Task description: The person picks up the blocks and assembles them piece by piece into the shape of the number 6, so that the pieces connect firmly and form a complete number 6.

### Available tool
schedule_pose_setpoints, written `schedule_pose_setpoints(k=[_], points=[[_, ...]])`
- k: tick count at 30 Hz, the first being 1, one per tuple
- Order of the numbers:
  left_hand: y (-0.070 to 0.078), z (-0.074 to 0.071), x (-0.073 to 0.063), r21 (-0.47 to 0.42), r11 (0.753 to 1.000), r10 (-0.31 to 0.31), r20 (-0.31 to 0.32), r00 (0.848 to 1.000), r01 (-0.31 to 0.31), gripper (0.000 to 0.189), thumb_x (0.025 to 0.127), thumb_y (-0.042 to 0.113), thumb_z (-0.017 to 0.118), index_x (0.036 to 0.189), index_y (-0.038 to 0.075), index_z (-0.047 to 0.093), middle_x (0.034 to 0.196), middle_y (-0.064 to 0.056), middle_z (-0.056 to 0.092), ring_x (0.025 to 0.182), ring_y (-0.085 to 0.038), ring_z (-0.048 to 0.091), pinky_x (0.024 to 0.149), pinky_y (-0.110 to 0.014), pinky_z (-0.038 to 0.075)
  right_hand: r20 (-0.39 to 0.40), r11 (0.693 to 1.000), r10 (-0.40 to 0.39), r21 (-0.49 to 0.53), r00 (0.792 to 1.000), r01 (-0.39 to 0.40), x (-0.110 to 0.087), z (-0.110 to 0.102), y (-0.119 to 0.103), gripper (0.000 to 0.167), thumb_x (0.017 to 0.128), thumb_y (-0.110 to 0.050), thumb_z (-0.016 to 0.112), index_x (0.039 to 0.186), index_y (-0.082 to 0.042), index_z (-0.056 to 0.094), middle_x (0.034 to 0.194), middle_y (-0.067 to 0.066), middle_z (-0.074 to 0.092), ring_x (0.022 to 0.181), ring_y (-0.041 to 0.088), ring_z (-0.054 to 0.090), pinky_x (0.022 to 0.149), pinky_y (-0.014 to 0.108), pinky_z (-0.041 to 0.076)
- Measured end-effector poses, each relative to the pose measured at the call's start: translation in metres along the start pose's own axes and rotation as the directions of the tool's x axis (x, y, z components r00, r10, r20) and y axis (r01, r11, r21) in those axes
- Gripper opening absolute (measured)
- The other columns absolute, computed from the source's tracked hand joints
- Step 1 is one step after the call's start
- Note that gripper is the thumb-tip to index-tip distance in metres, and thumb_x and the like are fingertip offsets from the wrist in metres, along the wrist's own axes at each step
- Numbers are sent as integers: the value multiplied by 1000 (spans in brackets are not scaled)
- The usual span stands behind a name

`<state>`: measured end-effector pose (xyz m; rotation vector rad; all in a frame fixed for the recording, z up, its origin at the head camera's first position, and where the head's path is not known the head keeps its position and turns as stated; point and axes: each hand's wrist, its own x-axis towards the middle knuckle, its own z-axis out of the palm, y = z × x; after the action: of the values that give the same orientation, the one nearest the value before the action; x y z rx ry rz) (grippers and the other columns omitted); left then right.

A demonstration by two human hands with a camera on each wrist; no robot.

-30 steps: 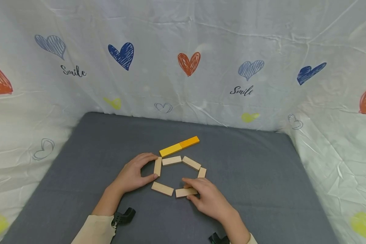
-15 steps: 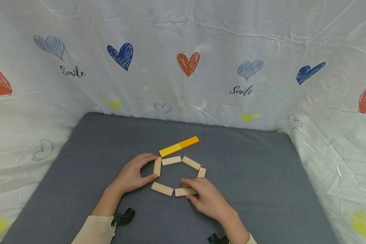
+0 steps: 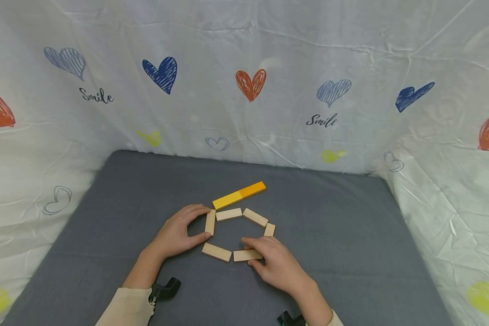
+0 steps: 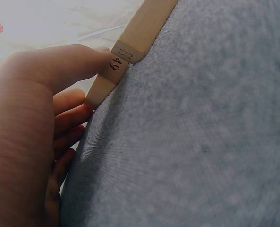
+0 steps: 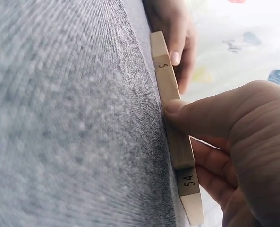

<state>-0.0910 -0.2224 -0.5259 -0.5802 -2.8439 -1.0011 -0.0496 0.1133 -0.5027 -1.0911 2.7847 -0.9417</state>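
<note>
Several plain wooden blocks lie flat in a ring on grey cloth. In the head view, my left hand point(image 3: 178, 232) holds the left block point(image 3: 210, 222) by its two ends, between thumb and index finger. That block's end, marked 49 point(image 4: 115, 64), touches the thumb in the left wrist view. My right hand point(image 3: 278, 262) pinches the front right block point(image 3: 241, 256), its thumb point(image 5: 177, 107) on the near side. Just left of it lies the front left block point(image 3: 217, 252), a narrow gap between them. The right block point(image 3: 270, 230) is partly hidden behind my right hand.
Two more plain blocks, one at the back left point(image 3: 229, 214) and one at the back right point(image 3: 255, 217), form the ring's far side. Behind them a yellow block point(image 3: 227, 200) and an orange block point(image 3: 252, 189) lie end to end. A white curtain point(image 3: 285, 50) with printed hearts surrounds the table.
The front right block has slid slightly left with my right hand, so its gap to the front left block is a little narrower. My left hand stays in place.
</note>
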Motion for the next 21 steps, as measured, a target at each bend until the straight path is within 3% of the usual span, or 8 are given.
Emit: schedule_pose_setpoints(k=[8, 21], points=[[-1, 0, 0, -10, 1000, 4, 0, 1000, -4, 65, 94, 45, 87, 152, 24, 65, 159, -9, 57, 150, -38, 50, 117, -69, 44, -4, 1000, -9, 22, 1000, 9, 2, -1, -3, 62, 94, -20, 91, 151, -14, 66, 132, -6, 75, 118, 12, 68, 109, 42, 54], [1, 0, 0, -11, 1000, 10, 1, 1000, -10, 60, 98, 44, 83, 152, 23, 65, 159, -10, 57, 150, -38, 50, 117, -69, 43, 75, 998, 38, 53, 996, -42, 18, 3, -19, 65, 100, -28, 85, 158, -15, 58, 138, -4, 71, 128, 15, 64, 108, 42, 56]])
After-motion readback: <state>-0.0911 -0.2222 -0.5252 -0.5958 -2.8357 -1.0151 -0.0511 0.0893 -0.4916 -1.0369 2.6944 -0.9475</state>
